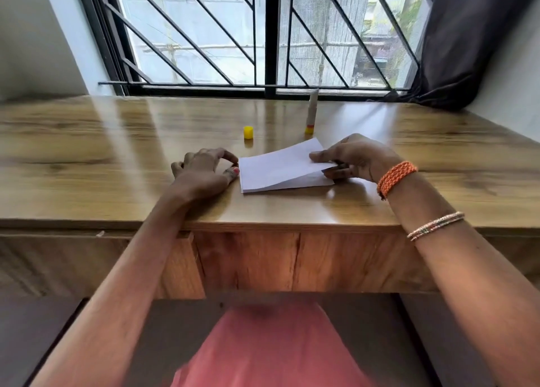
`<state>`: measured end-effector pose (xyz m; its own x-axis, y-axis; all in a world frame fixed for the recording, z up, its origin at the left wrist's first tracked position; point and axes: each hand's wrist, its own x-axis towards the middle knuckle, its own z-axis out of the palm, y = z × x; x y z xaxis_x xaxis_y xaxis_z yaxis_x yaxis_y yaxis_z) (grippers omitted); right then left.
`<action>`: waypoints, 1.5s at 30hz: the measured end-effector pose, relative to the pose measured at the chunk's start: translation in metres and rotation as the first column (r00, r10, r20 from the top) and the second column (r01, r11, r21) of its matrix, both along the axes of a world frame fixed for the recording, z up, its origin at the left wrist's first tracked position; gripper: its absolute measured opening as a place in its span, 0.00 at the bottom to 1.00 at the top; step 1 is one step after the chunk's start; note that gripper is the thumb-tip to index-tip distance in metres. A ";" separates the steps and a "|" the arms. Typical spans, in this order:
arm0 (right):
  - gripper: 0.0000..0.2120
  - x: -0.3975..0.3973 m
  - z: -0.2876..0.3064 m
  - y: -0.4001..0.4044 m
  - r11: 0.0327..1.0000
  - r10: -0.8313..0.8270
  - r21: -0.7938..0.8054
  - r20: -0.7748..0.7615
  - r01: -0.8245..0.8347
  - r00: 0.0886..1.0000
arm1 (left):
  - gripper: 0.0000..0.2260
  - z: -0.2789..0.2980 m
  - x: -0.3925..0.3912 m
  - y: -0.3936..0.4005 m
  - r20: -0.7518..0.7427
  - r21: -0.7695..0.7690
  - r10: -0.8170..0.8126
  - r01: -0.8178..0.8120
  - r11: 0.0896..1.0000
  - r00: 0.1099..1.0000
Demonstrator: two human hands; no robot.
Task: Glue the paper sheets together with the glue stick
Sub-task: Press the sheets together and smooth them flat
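Observation:
White paper sheets (277,167) lie stacked on the wooden desk (117,153) in front of me. My right hand (353,157) pinches the right edge of the top sheet and holds it lifted off the sheet below. My left hand (204,167) rests on the desk, fingertips touching the stack's left edge, holding nothing. Behind the paper a glue stick (312,112) stands upright with a yellow base, uncapped. Its yellow cap (248,132) sits apart on the desk, to the left of the stick.
A barred window (263,36) runs along the desk's far edge. A dark curtain (473,42) hangs at the back right. The desk's front edge (292,226) is just below my wrists, with drawers beneath.

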<state>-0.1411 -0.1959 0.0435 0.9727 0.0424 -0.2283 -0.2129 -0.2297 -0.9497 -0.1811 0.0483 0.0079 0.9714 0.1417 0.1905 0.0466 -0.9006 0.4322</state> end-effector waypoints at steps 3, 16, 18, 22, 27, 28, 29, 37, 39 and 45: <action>0.18 -0.002 0.001 0.001 1.000 -0.022 -0.020 0.005 0.022 1.000 | 0.11 0.000 0.000 0.000 0.000 -0.013 0.000 0.000 1.000 1.000; 0.14 -0.008 0.000 0.007 0.996 -0.015 -0.088 0.027 0.018 1.000 | 0.16 -0.002 0.002 0.002 -0.038 -0.017 0.046 -0.046 0.999 0.998; 0.12 -0.009 0.001 0.006 0.995 -0.016 -0.101 0.033 0.019 0.999 | 0.17 -0.001 0.003 0.002 -0.070 -0.007 0.042 -0.043 0.999 0.997; 0.12 -0.006 0.000 0.004 0.986 -0.019 -0.165 0.043 0.026 0.999 | 0.20 0.001 0.004 0.001 -0.100 -0.025 0.055 -0.058 0.998 0.993; 0.12 -0.003 -0.002 0.002 0.971 -0.014 -0.238 0.075 0.032 0.997 | 0.29 0.012 0.018 0.008 -0.146 -0.150 0.074 -0.096 0.984 0.987; 0.12 -0.003 -0.002 0.002 0.969 -0.012 -0.245 0.075 0.030 0.997 | 0.30 0.012 0.022 0.010 -0.149 -0.159 0.081 -0.104 0.982 0.986; 0.12 -0.003 -0.002 0.003 0.968 -0.009 -0.250 0.074 0.027 0.997 | 0.31 0.011 0.024 0.011 -0.156 -0.146 0.092 -0.116 0.983 0.983; 0.11 -0.003 -0.003 0.001 0.963 -0.005 -0.267 0.082 0.027 0.997 | 0.41 0.006 0.048 0.013 -0.259 0.063 0.143 -0.131 0.989 0.955; 0.10 -0.003 -0.003 0.002 0.964 0.002 -0.264 0.075 0.018 0.997 | 0.43 0.006 0.051 0.015 -0.294 0.115 0.146 -0.117 0.987 0.944; 0.09 0.003 -0.003 0.001 0.981 -0.027 -0.192 0.053 0.037 0.998 | 0.43 0.018 0.052 0.011 -0.385 0.120 0.080 -0.036 0.992 0.919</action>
<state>-0.1376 -0.1945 0.0403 0.9832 -0.0293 -0.1801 -0.1765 -0.4036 -0.8978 -0.1289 0.0592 0.0257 0.9627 0.1995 -0.1828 0.2443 -0.9315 0.2697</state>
